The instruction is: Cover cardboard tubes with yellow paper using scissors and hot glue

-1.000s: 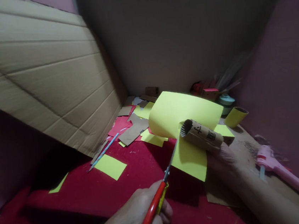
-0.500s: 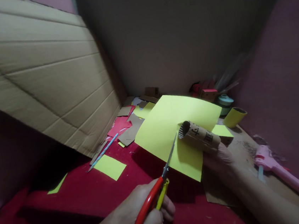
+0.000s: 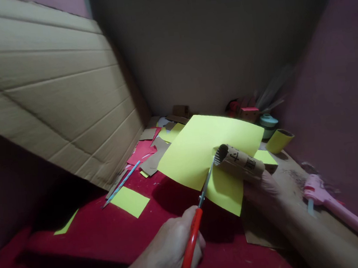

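My left hand [image 3: 177, 240] is closed around the red handle of a pair of scissors [image 3: 191, 252]. The scissors' blades are at a slit in a sheet of yellow paper [image 3: 204, 135], with their tips close by the mouth of a cardboard tube [image 3: 239, 164]. This brown tube has dark printed characters and lies across the paper. From the right, my right hand [image 3: 264, 189] grips the tube and the paper together; most of its fingers are hidden behind them.
A cardboard panel [image 3: 53, 91] leans at the left. On the red cloth [image 3: 113, 243] lie a blue-white pencil [image 3: 122, 184], a yellow paper rectangle [image 3: 130, 201] and paper scraps [image 3: 144, 151]. At right are a pink glue gun [image 3: 337, 207] and a yellow-covered tube [image 3: 278, 141].
The scissors' handles have been squeezed together and the blades have closed on the paper. A slit now shows from its near edge. The tube and my right hand stay almost in place.
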A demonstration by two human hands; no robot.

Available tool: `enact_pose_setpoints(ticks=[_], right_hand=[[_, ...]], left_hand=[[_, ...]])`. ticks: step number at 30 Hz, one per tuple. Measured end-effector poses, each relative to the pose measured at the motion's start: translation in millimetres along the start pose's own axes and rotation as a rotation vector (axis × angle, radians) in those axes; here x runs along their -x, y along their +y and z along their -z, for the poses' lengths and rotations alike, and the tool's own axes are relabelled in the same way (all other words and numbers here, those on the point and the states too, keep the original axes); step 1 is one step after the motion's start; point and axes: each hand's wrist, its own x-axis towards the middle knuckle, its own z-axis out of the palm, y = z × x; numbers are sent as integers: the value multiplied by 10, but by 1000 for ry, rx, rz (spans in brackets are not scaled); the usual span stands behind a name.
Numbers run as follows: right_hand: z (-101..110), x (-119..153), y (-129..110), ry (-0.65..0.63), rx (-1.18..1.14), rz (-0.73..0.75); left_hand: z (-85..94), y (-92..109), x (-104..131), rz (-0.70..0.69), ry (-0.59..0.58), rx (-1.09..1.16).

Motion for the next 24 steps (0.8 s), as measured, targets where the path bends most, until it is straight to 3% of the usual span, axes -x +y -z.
enact_pose_setpoints(ticks=[5,11,17,21,24], right_hand=[[51,-24,36,15,-90,-21],[92,-38,51,-16,-101,-44],[76,-40,50,-27,-97,-44],[41,-11,34,-37,-87,-47],[64,-13,54,-49,-97,-57]], left_hand=[[91,77,98,-57,0,-165],[193,92,138,-369,-74,-377],[174,182,216,-376,-80,-603],[121,151,180,-326,-51,-502],[77,95,130,-198,-14,-362]])
